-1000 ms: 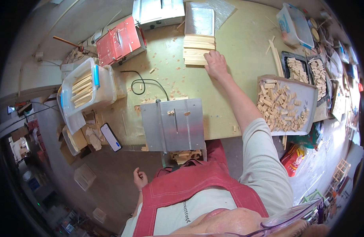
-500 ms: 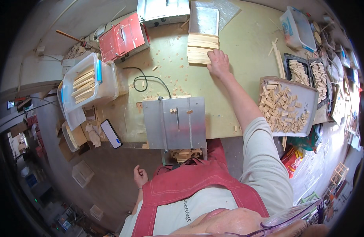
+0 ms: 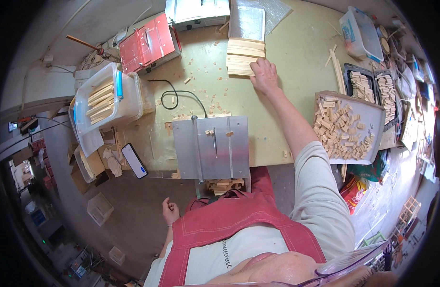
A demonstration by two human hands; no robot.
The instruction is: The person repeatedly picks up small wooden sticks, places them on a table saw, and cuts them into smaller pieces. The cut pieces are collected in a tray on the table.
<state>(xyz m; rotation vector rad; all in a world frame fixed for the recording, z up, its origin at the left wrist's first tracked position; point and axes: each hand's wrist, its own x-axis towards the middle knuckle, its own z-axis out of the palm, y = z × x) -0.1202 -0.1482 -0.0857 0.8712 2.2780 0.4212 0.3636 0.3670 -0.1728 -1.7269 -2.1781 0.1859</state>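
Fingers of your right hand (image 3: 264, 75) lie spread and flat on the near right corner of the slat stack (image 3: 245, 57); nothing is pinched, the palm only rests on the wood. Stack sits at the far middle of the bench (image 3: 296, 57), just in front of a clear bag (image 3: 248, 21) and well beyond the small table saw (image 3: 212, 147). Left hand (image 3: 170, 211) hangs below the bench edge, loosely curled, holding nothing.

To lift slats cleanly, I judge you should curl the fingertips under the stack's right end and take only the top few, keeping them square so the rest do not slide. Arm is at full reach; lean in rather than drag.

Bench is pale green, littered with offcut chips around the black cable (image 3: 179, 98). Right: grey tray (image 3: 373, 119) heaped with small blocks, two black trays (image 3: 368, 86) of cut pieces behind it. Left: clear tub (image 3: 129, 103) with slats, a red machine (image 3: 150, 43) beyond it, a phone (image 3: 134, 160) on a lower ledge. Floor is grey concrete, crowded with boxes.
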